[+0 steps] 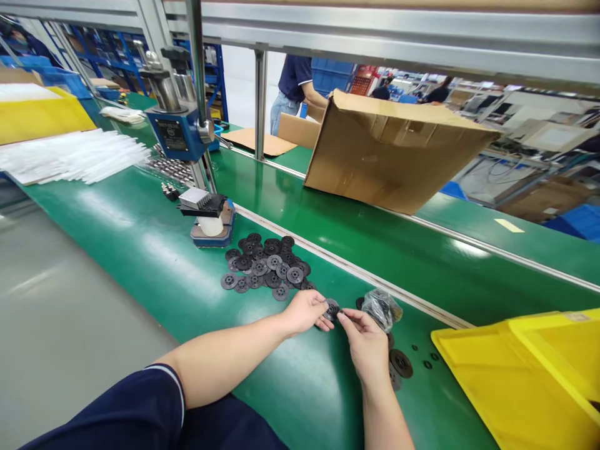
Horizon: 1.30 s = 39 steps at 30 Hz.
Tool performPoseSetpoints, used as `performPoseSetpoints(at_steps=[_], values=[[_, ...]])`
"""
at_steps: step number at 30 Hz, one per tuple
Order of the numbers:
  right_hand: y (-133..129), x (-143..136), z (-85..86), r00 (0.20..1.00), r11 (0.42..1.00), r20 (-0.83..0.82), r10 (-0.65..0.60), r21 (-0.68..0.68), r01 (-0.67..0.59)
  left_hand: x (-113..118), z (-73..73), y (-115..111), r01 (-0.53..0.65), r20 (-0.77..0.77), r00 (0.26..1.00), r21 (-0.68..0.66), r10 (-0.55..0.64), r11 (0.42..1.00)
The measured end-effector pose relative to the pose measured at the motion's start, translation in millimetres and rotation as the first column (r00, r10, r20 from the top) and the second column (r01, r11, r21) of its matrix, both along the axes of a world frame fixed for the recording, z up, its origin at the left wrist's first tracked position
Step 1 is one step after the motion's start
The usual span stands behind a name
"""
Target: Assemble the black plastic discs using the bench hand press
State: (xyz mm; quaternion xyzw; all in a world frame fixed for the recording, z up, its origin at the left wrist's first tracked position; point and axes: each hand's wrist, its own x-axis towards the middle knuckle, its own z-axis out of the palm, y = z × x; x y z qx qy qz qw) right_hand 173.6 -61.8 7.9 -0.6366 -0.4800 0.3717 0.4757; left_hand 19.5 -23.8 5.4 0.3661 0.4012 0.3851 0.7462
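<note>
From my remote seat, I see my left hand (307, 312) pinching the disc (332, 308) above the green bench (300, 369): round, thin, blackish, its face ringed toward the centre. My right hand (368, 340) has fingertips at its rim; what they grip, I can't tell.

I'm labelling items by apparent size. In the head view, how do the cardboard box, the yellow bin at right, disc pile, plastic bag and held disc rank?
1. Cardboard box and yellow bin: too alike to rank; the bin is nearer and cut off
2. Disc pile
3. Plastic bag
4. Held disc
</note>
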Motion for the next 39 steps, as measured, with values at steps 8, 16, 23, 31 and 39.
performPoseSetpoints(at_steps=[8,16,23,31,39], values=[[1,-11,5.9,0.970,0.983,0.232,0.069,0.150,-0.105,-4,4.0,0,0.060,0.065,0.996,-0.056,-0.056,0.997],[-4,-18,10.3,0.968,0.980,0.242,0.068,0.168,-0.110,-3,0.0,0,0.030,0.039,0.999,-0.008,-0.030,1.000],[-3,-14,4.8,0.998,0.996,0.047,0.038,0.085,-0.042,-5,1.2,-4,0.070,-0.020,0.997,0.103,-0.068,0.992],[-12,-3,28.1,0.935,0.998,-0.352,-0.049,0.014,0.057,-14,8.1,2,0.006,-0.170,0.985,0.224,0.033,0.975],[-7,104,47.6,0.666,0.913,-0.687,-0.292,0.006,0.408,-22,5.9,15,-0.056,-0.248,0.957,0.355,0.151,0.933]])
